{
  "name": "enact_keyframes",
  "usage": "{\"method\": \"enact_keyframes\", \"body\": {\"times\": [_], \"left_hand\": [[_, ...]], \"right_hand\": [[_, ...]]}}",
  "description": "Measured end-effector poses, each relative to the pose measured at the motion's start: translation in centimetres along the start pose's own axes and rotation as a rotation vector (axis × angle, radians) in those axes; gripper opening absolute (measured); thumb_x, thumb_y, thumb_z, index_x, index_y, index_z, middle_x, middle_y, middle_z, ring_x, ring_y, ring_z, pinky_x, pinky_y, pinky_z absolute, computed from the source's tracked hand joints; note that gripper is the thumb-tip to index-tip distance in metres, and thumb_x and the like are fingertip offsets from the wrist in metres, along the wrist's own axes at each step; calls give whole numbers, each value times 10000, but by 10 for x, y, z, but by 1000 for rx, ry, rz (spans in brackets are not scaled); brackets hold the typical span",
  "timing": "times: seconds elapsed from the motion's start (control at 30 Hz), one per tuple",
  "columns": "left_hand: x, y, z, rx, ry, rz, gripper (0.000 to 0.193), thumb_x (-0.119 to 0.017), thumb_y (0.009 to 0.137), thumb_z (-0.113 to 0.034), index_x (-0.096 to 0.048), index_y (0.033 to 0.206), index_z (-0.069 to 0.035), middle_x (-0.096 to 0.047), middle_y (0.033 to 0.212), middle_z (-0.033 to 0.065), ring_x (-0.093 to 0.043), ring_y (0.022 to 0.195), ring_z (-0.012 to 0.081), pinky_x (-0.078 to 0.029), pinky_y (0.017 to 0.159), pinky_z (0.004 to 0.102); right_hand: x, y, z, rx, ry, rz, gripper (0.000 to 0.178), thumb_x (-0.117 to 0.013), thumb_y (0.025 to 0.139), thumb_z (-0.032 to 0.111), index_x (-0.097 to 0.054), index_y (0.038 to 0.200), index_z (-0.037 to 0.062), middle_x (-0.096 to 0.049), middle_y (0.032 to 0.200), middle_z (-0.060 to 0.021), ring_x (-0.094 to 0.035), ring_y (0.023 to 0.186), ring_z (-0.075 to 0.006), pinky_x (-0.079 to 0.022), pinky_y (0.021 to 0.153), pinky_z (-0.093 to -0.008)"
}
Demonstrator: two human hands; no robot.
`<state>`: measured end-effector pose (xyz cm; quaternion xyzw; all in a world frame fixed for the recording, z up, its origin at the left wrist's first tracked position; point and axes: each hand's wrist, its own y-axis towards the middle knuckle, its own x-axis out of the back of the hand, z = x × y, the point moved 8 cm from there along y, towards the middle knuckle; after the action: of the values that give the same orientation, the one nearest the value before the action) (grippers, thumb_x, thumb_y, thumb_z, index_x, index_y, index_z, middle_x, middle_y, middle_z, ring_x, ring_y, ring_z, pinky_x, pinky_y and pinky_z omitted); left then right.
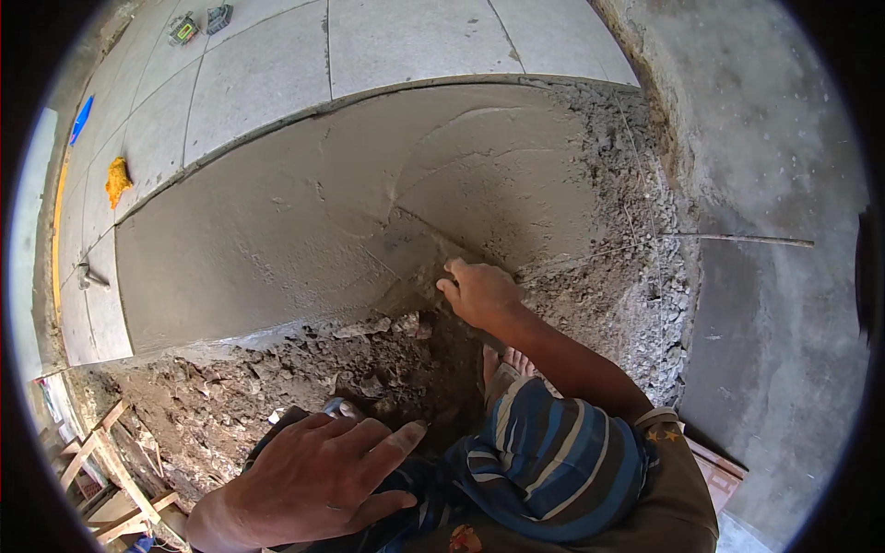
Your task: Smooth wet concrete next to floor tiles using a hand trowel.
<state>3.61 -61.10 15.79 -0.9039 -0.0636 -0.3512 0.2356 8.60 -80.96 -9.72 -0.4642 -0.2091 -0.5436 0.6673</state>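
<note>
A bed of wet grey mortar point(249, 221) spreads across the middle, with curved smoothing marks at its upper right. My right hand point(484, 293) is closed around the handle of a trowel. Its mortar-coated blade point(417, 251) lies flat on the wet surface and blends into it, so its outline is hard to make out. My left hand point(323, 475) hangs loosely over my left knee, fingers stretched out and holding nothing. Both my feet stand on the rough soil point(230, 387) at the mortar's near edge.
Large grey tiles point(406, 46) border the mortar's far side. On them lie a yellow cloth-like lump point(118, 182) and a metal tool point(89, 276). A thin rod point(737, 239) and string run by the right wall point(765, 138). Wood pieces point(115, 461) lie lower left.
</note>
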Motion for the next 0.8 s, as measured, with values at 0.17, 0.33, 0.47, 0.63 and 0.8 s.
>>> {"method": "enact_keyframes", "body": {"times": [0.17, 0.33, 0.47, 0.63, 0.8], "left_hand": [[-4, -13, 0, -3, 7, -20, 627, -662, 969, -493, -582, 1380, -26, -700, 1035, 118, -716, 873, 287, -574, 796, 399], [-8, -14, 13, 41, -72, 32, 649, -643, 974, -501, -562, 1402, -20, -701, 1044, 145, -721, 908, 319, -571, 848, 419], [-16, -14, 19, 69, -60, 85, 655, -631, 981, -488, -528, 1429, -21, -689, 1072, 151, -713, 961, 325, -568, 857, 418], [-22, -13, 12, 60, -71, 111, 647, -621, 989, -471, -499, 1447, -31, -655, 1073, 139, -697, 958, 323, -558, 839, 417], [-27, -18, 7, -26, -75, 123, 623, -636, 981, -434, -503, 1442, -36, -642, 1054, 124, -697, 909, 295, -557, 815, 406]], "right_hand": [[59, -7, -107, -213, -78, -297, 522, -589, 1007, 491, -689, 1246, 38, -733, 1089, -249, -714, 1017, -417, -564, 895, -497], [117, -21, -190, -223, -14, -587, 471, -693, 977, 379, -700, 1202, -35, -742, 952, -237, -729, 858, -365, -565, 773, -457], [82, -1, -112, -324, 443, -276, 533, -740, 943, 388, -692, 1227, -60, -734, 862, -205, -713, 750, -286, -545, 697, -440], [53, 42, -67, -162, 326, -198, 551, -732, 938, 402, -689, 1233, -61, -741, 930, -226, -733, 852, -306, -555, 742, -428], [21, 50, -6, 133, 87, -317, 479, -682, 948, 393, -725, 1151, -39, -737, 1046, -260, -730, 976, -386, -567, 861, -445]]}}
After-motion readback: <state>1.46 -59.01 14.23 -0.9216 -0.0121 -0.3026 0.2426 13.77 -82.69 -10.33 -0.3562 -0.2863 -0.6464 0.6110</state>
